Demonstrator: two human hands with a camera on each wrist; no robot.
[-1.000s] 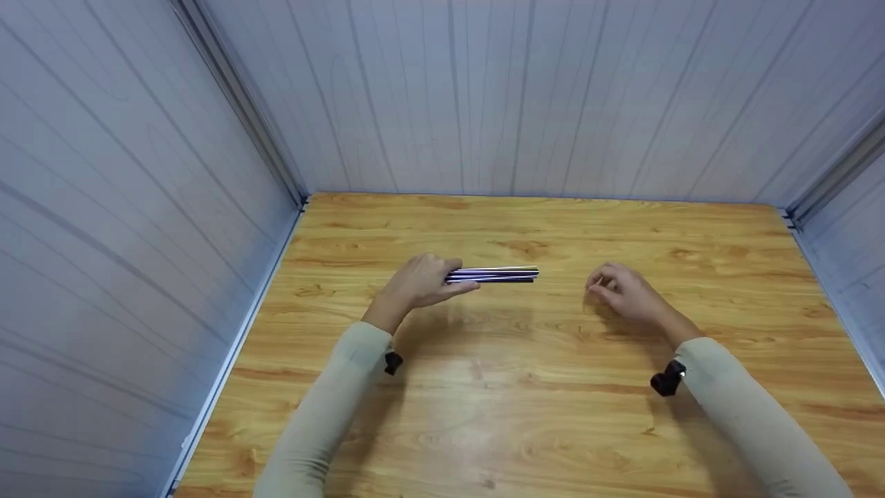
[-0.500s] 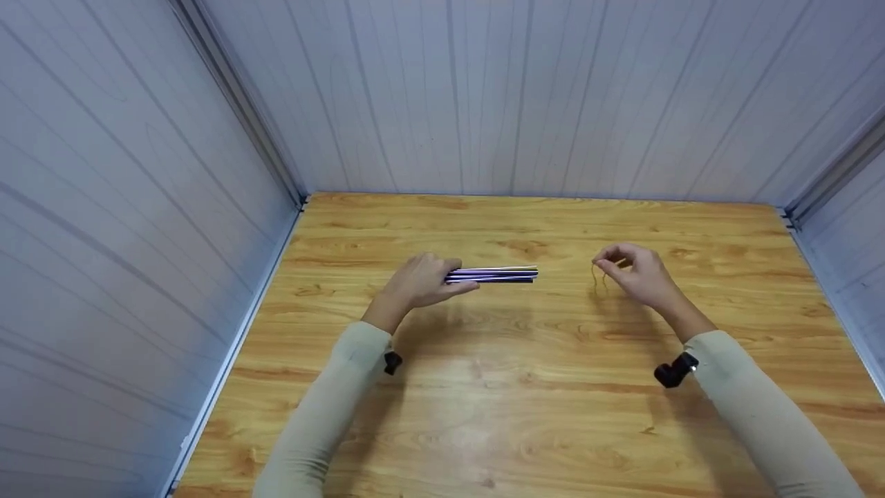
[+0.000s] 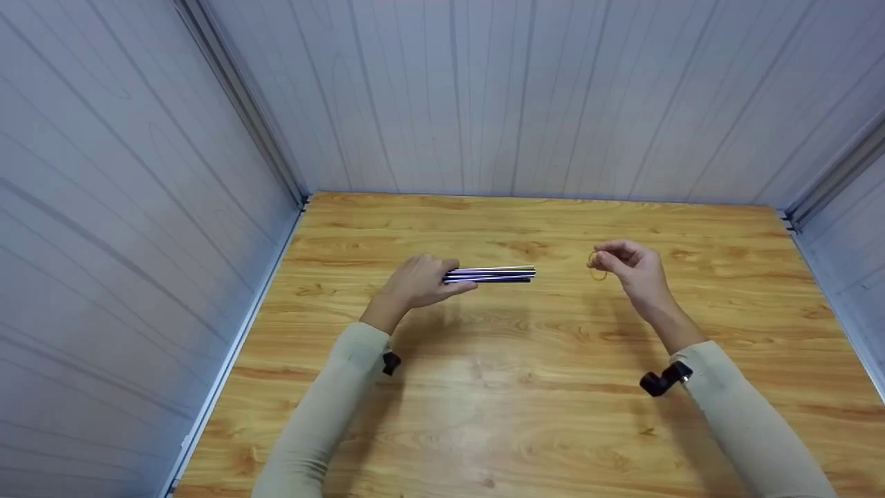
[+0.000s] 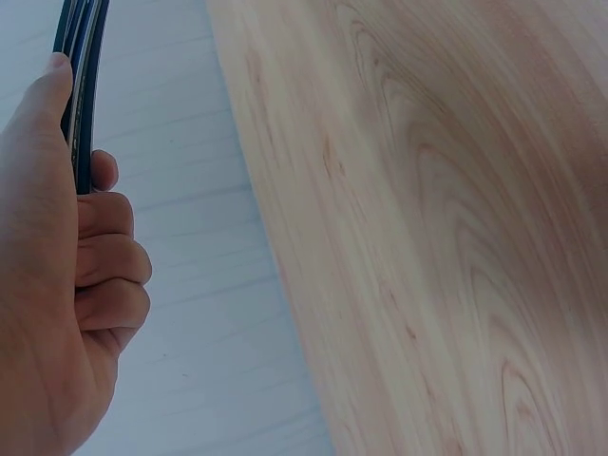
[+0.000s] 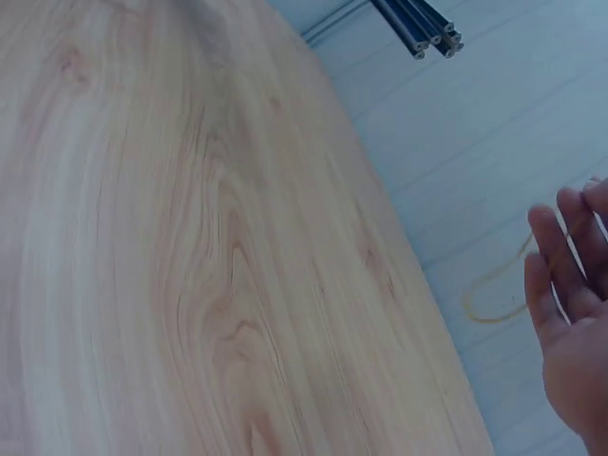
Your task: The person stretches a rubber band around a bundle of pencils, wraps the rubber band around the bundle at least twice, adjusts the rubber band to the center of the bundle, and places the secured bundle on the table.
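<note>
My left hand (image 3: 418,282) grips a bundle of slim dark pencils (image 3: 492,274), held level over the table with their free ends pointing right. In the left wrist view the fingers are curled round the bundle (image 4: 85,104), and its lower part is hidden in the hand. To the right, my right hand (image 3: 637,273) pinches a thin yellow rubber band between thumb and fingertips. The rubber band (image 5: 482,319) hangs as a loose loop in the right wrist view. A gap separates it from the pencil ends (image 5: 432,40), whose round cores show there.
Both hands are above a wood-grain table (image 3: 484,415). Pale panelled walls (image 3: 484,97) stand behind it and at both sides. A small black device (image 3: 665,379) sits at the right wrist, another (image 3: 391,363) at the left.
My right hand has risen and moved slightly away from me, and the rubber band has come into view hanging from its fingers. The left hand and pencils stay almost still.
</note>
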